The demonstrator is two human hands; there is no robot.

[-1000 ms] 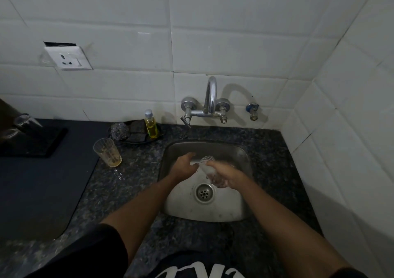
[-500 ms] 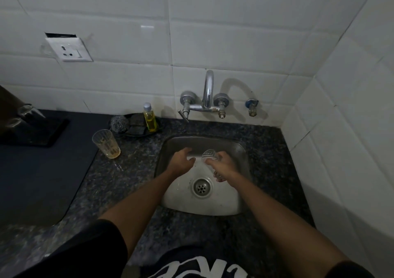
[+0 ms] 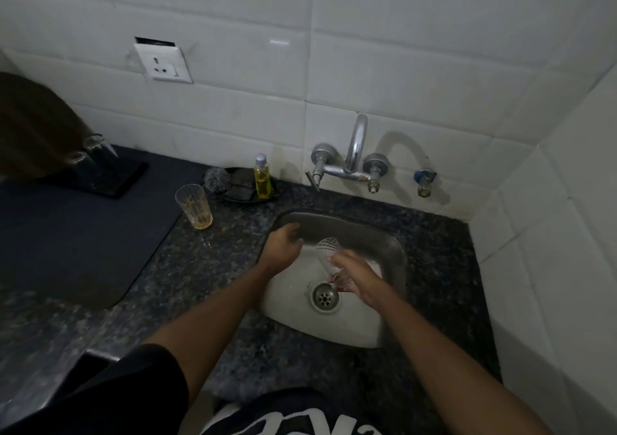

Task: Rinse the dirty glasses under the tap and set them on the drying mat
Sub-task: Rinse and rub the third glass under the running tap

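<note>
Two hands are over the steel sink (image 3: 394, 254), and you can start with your right hand (image 3: 359, 276): its fingers are wrapped around a clear ribbed glass (image 3: 329, 254), which it holds tilted above the basin, one patterned end turned up toward the tap (image 3: 355, 149). The lower part of the glass is hidden behind your fingers, so you cannot tell which end you are holding. Your left hand (image 3: 283, 247) sits just to the left of the glass, over the sink's back-left corner, with its fingers curled; whether they touch the glass or the sink wall cannot be told, since that side is dark and blurred. Below your right hand lies the drain strainer (image 3: 324, 296).

Moving outward, a second glass (image 3: 194, 206) stands upright on the speckled granite counter (image 3: 207, 267) to the left of the sink, with brownish residue at its bottom. It stands just beside the edge of the dark drying mat (image 3: 76, 234), not on it. At the far left, near the mat's back, two clear glasses (image 3: 88, 151) stand on a black square base (image 3: 110, 176), only dimly visible.

Behind the second glass, against the tiled wall (image 3: 434, 67), a dark dish (image 3: 247, 189) holds a steel scrubber (image 3: 217, 179), dark sponges and a bottle of yellow liquid (image 3: 262, 181). A white socket (image 3: 163, 64) is fixed on the wall above, and a small blue-handled valve (image 3: 423, 181) sits to the right of the tap.
</note>
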